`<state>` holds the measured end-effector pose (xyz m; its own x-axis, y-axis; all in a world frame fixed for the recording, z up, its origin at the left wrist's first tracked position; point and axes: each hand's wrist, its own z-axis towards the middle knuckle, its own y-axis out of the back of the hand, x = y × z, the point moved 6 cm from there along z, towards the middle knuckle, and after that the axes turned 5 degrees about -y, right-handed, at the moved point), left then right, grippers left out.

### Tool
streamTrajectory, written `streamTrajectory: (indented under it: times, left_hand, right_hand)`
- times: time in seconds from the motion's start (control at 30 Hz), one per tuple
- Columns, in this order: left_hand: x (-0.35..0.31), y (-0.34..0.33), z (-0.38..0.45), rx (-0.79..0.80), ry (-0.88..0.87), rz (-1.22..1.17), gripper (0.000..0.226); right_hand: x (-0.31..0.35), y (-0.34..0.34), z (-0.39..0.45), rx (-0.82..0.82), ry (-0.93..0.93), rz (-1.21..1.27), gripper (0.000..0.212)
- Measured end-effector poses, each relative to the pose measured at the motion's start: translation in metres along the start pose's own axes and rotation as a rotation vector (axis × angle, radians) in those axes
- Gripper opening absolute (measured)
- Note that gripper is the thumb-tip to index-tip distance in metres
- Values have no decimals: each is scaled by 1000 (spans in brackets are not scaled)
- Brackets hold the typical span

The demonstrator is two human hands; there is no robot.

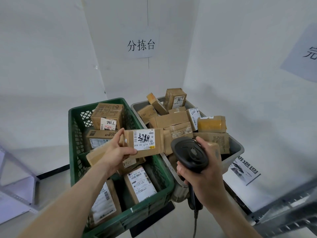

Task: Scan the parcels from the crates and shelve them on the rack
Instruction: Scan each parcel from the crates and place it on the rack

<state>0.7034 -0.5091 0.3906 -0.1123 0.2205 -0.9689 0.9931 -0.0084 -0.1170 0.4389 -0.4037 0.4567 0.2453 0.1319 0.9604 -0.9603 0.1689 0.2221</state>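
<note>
My left hand (115, 152) grips a small cardboard parcel (145, 143) by its left end, fingers curled round the top edge and thumb pressed along the bottom of the label side. I hold it in the air above the inner edge of the green crate (77, 134), its white label (144, 139) facing me with two large handwritten black characters over the barcode lines. My right hand (202, 170) is wrapped round the handle of a black handheld scanner (190, 153), whose head sits at about 4 o'clock from the parcel, just beside its lower right corner and angled toward it; its cable (195, 220) hangs down below my wrist.

The green crate lies at 7 o'clock from the held parcel and carries several more labelled boxes, one at its far end marked "786" upside down (108, 117). The grey crate (236, 152) stands at 2 o'clock, touching the green one along its side (or very nearly), piled with brown boxes and one yellowish taped package (211, 124). On the wall at 12 o'clock hangs a paper sign (141, 44) with three printed characters. A metal rack frame (288, 210) shows at 4 o'clock, blurred.
</note>
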Motion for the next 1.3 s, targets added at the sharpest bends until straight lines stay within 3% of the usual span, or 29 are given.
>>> streamTrajectory:
  times: [0.33,0.7,1.07,1.3]
  left_hand:
    - [-18,-35,-4,22,-150,74,110]
    - [-28,-63,-5,64,-199,89,96]
    - [-29,-96,-25,81,-204,105,104]
    - [-30,-120,-49,66,-233,115,104]
  right_hand:
    - [2,-4,-3,61,-46,35,88]
    - [10,14,-14,58,-19,-12,85]
    - [18,47,-33,65,-61,48,93]
    - [17,77,-47,91,-58,29,81]
